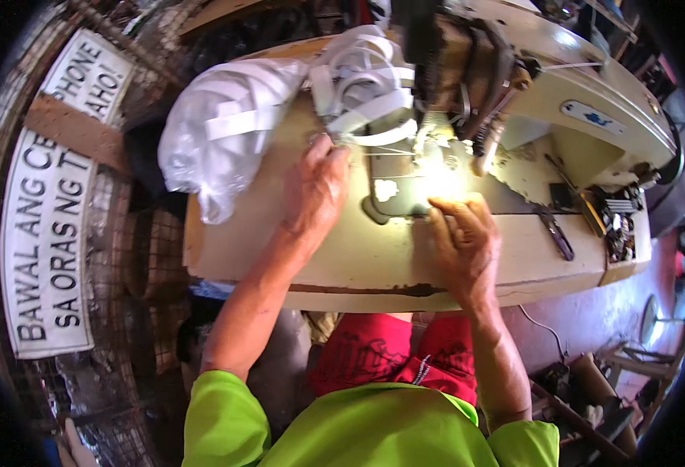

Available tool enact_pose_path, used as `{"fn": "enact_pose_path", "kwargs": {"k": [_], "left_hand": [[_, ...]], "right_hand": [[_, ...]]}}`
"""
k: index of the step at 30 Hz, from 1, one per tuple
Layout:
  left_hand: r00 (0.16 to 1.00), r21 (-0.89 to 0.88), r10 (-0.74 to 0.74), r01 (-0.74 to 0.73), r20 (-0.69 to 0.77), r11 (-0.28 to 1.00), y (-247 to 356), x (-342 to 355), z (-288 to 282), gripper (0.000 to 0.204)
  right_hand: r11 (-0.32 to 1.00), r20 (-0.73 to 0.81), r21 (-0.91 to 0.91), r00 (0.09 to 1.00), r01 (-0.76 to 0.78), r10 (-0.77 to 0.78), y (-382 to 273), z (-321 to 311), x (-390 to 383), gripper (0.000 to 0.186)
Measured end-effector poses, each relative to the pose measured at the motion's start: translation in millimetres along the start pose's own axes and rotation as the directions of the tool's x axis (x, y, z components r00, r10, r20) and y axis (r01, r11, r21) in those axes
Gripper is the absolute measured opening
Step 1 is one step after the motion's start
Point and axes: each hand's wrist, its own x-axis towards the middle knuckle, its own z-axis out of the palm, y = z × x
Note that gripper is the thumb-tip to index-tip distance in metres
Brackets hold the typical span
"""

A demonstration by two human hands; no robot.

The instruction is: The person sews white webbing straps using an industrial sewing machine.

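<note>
A cream sewing machine [529, 47] stands on the table, its lamp glaring over the needle area. My left hand [317, 187] is closed, fingertips pinched at the near edge of a pile of white straps [369, 113]. Thin white strands [389, 150] stretch between those fingertips and the machine. What the left fingers grip is too small to tell. My right hand [469, 245] is closed in a pinch at the front of the metal bed plate [404, 198], beside the bright spot. Glare hides whatever lies between its fingertips.
A clear plastic bag [229, 117] of white straps lies at the left of the tabletop [342, 261]. Thread snips [556, 233], a long-handled tool [583, 204] and a tray of small metal parts [621, 237] lie right. Printed signs [50, 249] hang on wire mesh at far left.
</note>
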Motion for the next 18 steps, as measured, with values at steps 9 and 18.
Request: {"fn": "enact_pose_path", "kwargs": {"k": [9, 18], "left_hand": [[0.898, 0.05, -0.278, 0.313, -0.341, 0.948, -27, -72, -124, 0.023], [0.92, -0.008, -0.359, 0.362, -0.155, 0.932, -70, -99, -113, 0.021]], "right_hand": [[0.999, 0.04, 0.035, 0.999, -0.026, 0.025, -3, -3, 0, 0.015], [0.999, 0.052, 0.02, 0.998, 0.044, -0.045, -1, -1, 0, 0.014]]}}
